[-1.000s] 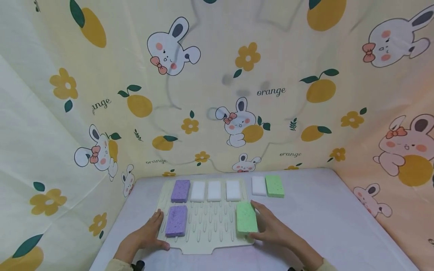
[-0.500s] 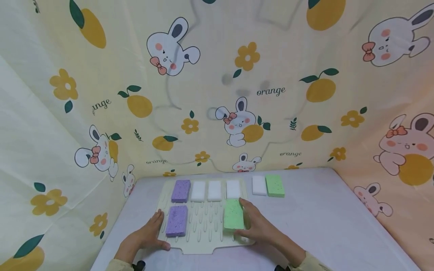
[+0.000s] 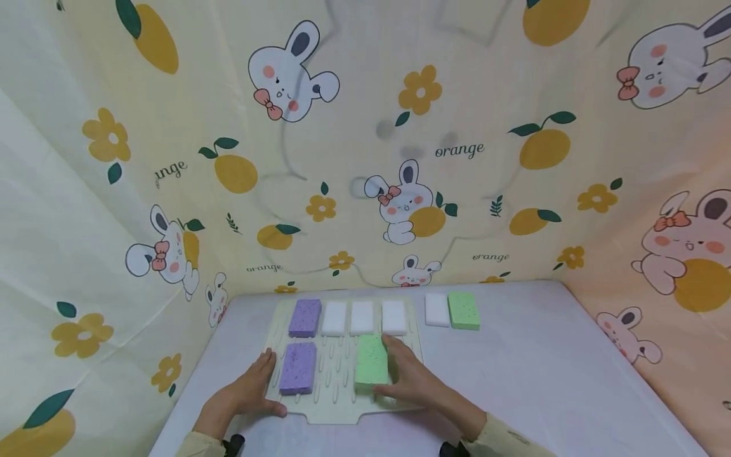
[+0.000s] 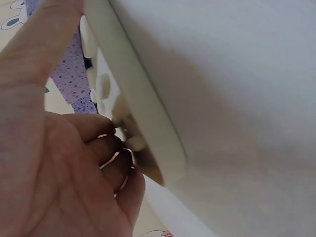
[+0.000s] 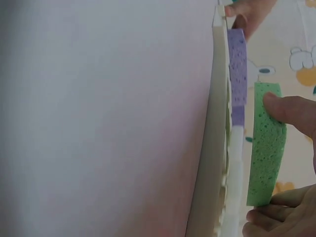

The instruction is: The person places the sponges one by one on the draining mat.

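A green sponge [image 3: 371, 363] is pinched between the thumb and fingers of my right hand [image 3: 414, 384], over a cream ridged tray [image 3: 334, 416]. The right wrist view shows a gap between this sponge [image 5: 266, 148] and the tray [image 5: 212, 128]. My left hand [image 3: 245, 393] holds the tray's near left corner, thumb at the front edge and fingers along the left side. Two purple sponges stand on the left of the tray, a front one [image 3: 297, 368] and a back one [image 3: 305, 318]. Three white sponges, the middle one [image 3: 362, 318] among them, continue the back row.
Just right of the tray, another white sponge [image 3: 436, 310] and a second green sponge [image 3: 464, 310] lie side by side on the white tabletop [image 3: 542, 374]. A patterned cloth [image 3: 342, 127] with rabbits and oranges closes off the back and both sides.
My right hand has carried the green sponge leftward across the tray, from its right edge to near the middle. The left hand keeps its place at the corner.
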Available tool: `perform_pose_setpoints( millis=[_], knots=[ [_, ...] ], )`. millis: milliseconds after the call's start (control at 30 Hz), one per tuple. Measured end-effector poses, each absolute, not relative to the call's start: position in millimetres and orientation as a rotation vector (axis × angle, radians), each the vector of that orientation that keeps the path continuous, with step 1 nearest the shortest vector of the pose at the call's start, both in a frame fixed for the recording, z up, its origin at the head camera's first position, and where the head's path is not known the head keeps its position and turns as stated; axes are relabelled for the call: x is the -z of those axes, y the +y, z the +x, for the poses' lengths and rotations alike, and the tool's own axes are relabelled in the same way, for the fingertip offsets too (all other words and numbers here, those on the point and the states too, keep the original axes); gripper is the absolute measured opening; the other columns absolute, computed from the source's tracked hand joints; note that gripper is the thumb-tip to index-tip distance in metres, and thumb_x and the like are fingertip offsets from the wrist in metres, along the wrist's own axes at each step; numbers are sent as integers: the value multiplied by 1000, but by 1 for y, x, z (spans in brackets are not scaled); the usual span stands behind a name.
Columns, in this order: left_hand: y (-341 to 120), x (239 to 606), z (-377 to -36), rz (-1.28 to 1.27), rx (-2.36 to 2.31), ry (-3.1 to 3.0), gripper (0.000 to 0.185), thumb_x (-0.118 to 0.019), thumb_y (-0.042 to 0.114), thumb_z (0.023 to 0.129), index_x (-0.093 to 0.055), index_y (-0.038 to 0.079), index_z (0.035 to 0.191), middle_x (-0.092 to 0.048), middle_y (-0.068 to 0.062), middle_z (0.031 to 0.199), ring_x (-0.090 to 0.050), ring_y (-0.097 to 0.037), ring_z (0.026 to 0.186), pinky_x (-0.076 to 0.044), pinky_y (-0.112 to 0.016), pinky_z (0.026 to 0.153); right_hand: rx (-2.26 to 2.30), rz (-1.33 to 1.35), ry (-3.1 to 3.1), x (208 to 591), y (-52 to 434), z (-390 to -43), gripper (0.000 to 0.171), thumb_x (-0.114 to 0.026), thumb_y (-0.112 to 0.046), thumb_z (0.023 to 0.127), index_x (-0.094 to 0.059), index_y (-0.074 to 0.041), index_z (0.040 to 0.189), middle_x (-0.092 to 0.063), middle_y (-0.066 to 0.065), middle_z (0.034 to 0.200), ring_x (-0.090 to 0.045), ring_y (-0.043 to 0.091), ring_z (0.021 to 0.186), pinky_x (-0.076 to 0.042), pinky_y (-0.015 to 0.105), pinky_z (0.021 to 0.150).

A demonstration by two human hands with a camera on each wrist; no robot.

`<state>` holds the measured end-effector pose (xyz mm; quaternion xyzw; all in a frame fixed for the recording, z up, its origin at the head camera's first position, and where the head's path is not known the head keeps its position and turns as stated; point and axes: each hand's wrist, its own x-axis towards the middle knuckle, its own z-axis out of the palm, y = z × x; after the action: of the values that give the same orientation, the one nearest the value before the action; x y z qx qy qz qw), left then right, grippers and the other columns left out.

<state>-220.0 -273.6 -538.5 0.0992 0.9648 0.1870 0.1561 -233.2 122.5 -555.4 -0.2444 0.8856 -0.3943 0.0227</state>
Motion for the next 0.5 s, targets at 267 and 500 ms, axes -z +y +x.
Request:
perform_pose_setpoints(
  millis=[267, 500],
  knots=[
    [-272, 535, -219, 249, -513, 2765, 140, -98, 55, 65, -25, -12, 164, -16, -34, 173, -19, -52, 160, -26, -63, 129, 1199, -787, 2695, 554, 101, -232, 117, -94, -41, 83, -26, 5, 166, -33, 25, 170, -31, 45, 158, -30, 65, 127],
    [-271, 536, -219, 257, -536, 2769, 140, -99, 52, 65, -24, -13, 164, -15, -35, 173, -19, -54, 159, -26, -63, 129, 1198, -743, 2665, 552, 87, -232, 117, -92, -44, 84, -25, 2, 168, -32, 23, 172, -31, 41, 159, -28, 61, 128]
  ],
)
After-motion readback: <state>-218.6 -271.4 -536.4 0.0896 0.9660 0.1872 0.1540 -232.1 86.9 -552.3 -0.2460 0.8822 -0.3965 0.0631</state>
